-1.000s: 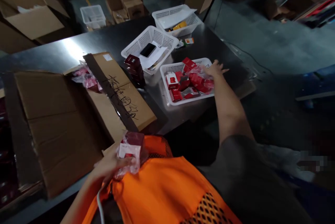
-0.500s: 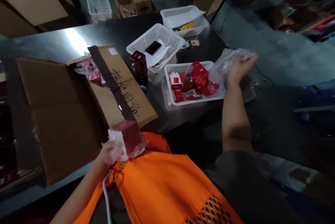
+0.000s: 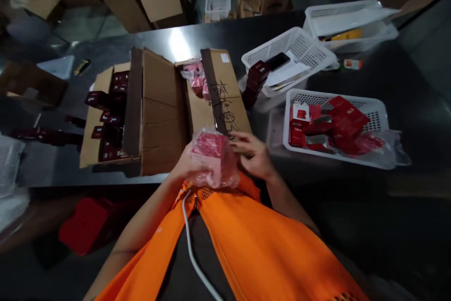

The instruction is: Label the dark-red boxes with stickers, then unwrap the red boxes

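I grip the plastic-wrapped red box (image 3: 213,158) with my left hand (image 3: 186,165), fingers curled around it; my right hand (image 3: 253,153) pinches its wrap. It hangs off the counter (image 3: 352,73) near edge, beside the open carton (image 3: 158,104). Risk: slick film slips, box drops

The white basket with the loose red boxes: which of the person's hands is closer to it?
Right. The right hand sits just left of the white basket, touching the plastic-wrapped red packet. The left hand holds that packet's far side, further from the basket.
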Available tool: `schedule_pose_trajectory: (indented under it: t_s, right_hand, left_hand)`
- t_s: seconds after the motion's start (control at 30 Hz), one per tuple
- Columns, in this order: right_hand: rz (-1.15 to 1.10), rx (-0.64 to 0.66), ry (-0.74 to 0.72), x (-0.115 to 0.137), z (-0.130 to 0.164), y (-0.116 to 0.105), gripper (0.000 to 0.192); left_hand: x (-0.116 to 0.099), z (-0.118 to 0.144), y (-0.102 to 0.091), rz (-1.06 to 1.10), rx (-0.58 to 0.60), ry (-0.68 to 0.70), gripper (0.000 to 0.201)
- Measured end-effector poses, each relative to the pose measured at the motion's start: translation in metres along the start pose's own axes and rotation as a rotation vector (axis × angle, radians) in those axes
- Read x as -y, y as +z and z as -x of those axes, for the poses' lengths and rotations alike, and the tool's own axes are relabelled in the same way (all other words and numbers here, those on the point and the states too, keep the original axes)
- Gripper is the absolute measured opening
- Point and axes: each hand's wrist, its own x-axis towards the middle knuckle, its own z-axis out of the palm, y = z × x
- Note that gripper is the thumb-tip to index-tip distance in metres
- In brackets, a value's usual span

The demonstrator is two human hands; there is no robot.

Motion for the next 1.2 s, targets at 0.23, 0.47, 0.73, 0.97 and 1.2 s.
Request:
schedule_pose_trajectory:
  t_s: [0.23,0.47,0.73,0.97,1.2]
  right_hand:
    - [-0.103,0.151,0.175,0.053,0.003,-0.014,0.042]
    - [-0.304,0.071,0.669,-0.004,0.043,0.024,0.027]
    - [-0.110,0.321,0.503,-0.011,0.050,0.017,0.036]
    - [-0.198,0.552,-0.070,0.004,-0.010,-0.031,0.062]
    - [-0.189,0.773,0.055,-0.004,-0.046,-0.024,0.036]
  left_hand:
    - [-0.015,0.013,0.005,-0.382,0.109,0.169,0.061]
    - [0.014,0.021,0.007,-0.133,0.187,-0.007,0.072]
    - [0.026,0.014,0.009,0.016,0.256,-0.127,0.089]
    - [0.020,-0.010,0.002,-0.040,0.442,-0.204,0.077]
    - [0.034,-0.019,0.018,0.159,0.523,-0.530,0.060]
